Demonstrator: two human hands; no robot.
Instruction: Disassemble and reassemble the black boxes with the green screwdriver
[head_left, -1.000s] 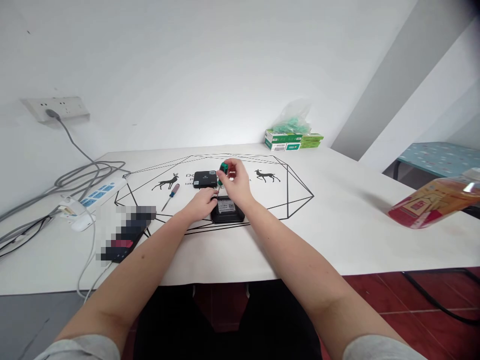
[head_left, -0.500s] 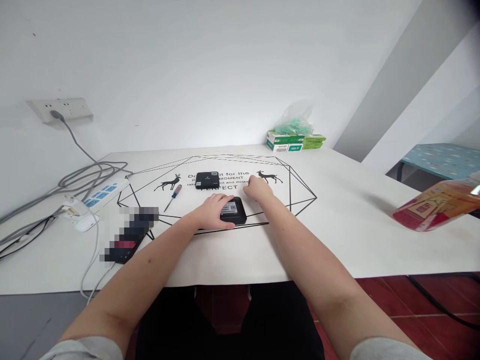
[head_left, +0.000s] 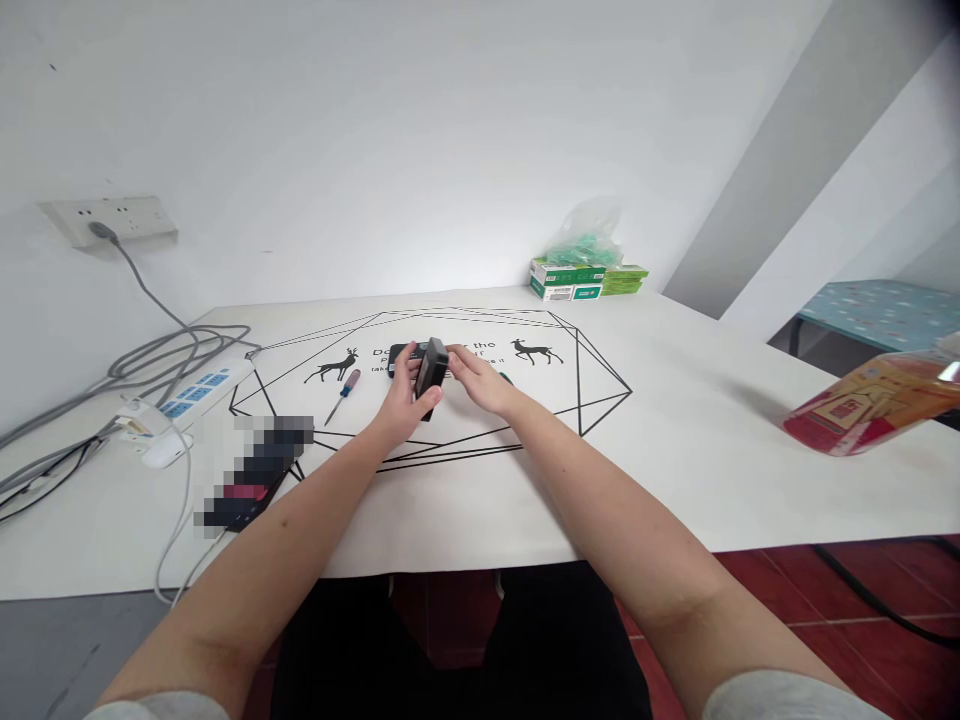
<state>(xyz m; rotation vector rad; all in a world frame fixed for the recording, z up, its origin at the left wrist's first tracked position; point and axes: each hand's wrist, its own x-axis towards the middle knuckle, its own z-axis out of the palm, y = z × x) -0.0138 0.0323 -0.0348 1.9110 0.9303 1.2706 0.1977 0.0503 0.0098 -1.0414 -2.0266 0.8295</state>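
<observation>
My left hand (head_left: 403, 400) grips a small black box-shaped device (head_left: 432, 378), tilted up on its edge above the table. Its thumb lies along the near side, the fingers on the left face. My right hand (head_left: 480, 378) is at the device's right side, fingers stretched out; whether the fingertips touch it I cannot tell. A flat black rectangular piece (head_left: 393, 362) lies just behind, partly covered by my left hand. A small dark green thing (head_left: 507, 380) peeks out beside my right hand. To the left, a screwdriver (head_left: 345, 393) with a red and blue handle rests on the table.
A blurred-out dark phone-like object (head_left: 259, 480), a power strip (head_left: 196, 393) and grey cables (head_left: 176, 350) occupy the left side. Green and white boxes (head_left: 566, 280) with a plastic bag (head_left: 589, 240) stand by the wall. An orange-red bottle (head_left: 862, 405) lies at right.
My left hand has lifted the black device from the table and turned it on edge, moving it away and left. My right hand has unfolded from a fist and come beside it.
</observation>
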